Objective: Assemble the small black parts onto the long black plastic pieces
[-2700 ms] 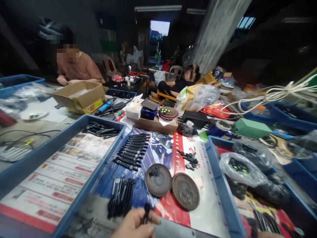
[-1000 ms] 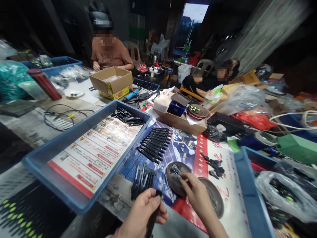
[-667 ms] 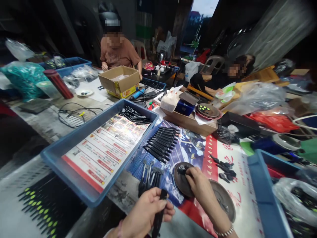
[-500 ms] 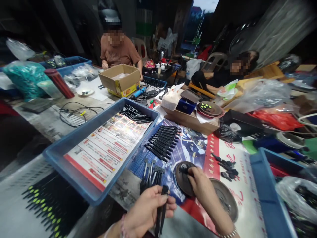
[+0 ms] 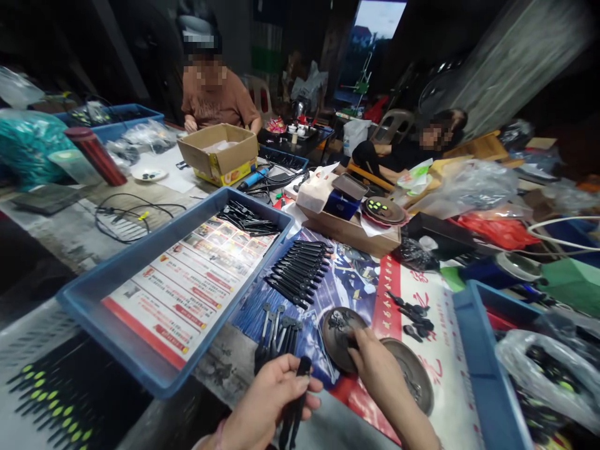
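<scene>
My left hand [image 5: 276, 397] is closed around black tool-like parts [image 5: 294, 412] near the table's front edge. My right hand [image 5: 368, 353] reaches over a round brown dish [image 5: 335, 337] holding small dark pieces; its fingertips are bent down, and what they hold, if anything, is hidden. A second round dish [image 5: 419, 381] with small metal pieces lies partly under my right forearm. Beyond my left hand lie several loose parts with grey metal ends [image 5: 281, 328]. A neat row of black parts [image 5: 300, 269] rests on the printed sheet behind them.
A blue tray [image 5: 117, 256] with a printed sheet and black parts stands at left. Yellow-tipped black parts [image 5: 51, 400] lie lower left. A blue bin [image 5: 492, 369] stands at right. Several small black pieces [image 5: 415, 315] lie beyond the dishes. Two people sit across the table.
The view has shifted, so most things sit further left. My right hand has moved slightly toward the near side of the dish, uncovering more of its small pieces. My left hand keeps its hold.
</scene>
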Tool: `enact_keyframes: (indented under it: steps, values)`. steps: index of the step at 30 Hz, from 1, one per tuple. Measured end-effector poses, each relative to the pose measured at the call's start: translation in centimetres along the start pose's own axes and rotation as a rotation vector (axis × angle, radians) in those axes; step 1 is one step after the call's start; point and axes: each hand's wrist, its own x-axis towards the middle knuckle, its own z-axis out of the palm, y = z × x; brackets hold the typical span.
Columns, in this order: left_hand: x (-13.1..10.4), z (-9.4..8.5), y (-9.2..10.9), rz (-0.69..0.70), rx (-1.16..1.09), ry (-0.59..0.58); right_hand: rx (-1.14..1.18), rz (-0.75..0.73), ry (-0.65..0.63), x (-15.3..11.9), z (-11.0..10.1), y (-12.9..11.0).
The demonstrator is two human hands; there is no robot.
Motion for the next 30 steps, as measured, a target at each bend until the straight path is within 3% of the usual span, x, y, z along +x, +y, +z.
enact_keyframes:
  steps: [5, 14, 19, 30]
  values:
    - [0.0, 0.4, 0.0, 0.008, 0.068, -0.008, -0.015, 0.014, -0.013, 0.3, -0.5, -0.3]
    - [1.6, -1.0, -1.8, 0.058, 0.080, -0.071, 0.026, -0.021, 0.000, -0.2, -0.3, -0.5]
    - [1.8, -1.0, -1.9, 0.056, 0.126, -0.152, 0.074, -0.046, -0.008, -0.1, 0.0, -0.5]
    - [1.6, -1.1, -1.7, 0.045, 0.139, -0.135, 0.086, -0.006, 0.008, -2.1, -0.5, 1.3]
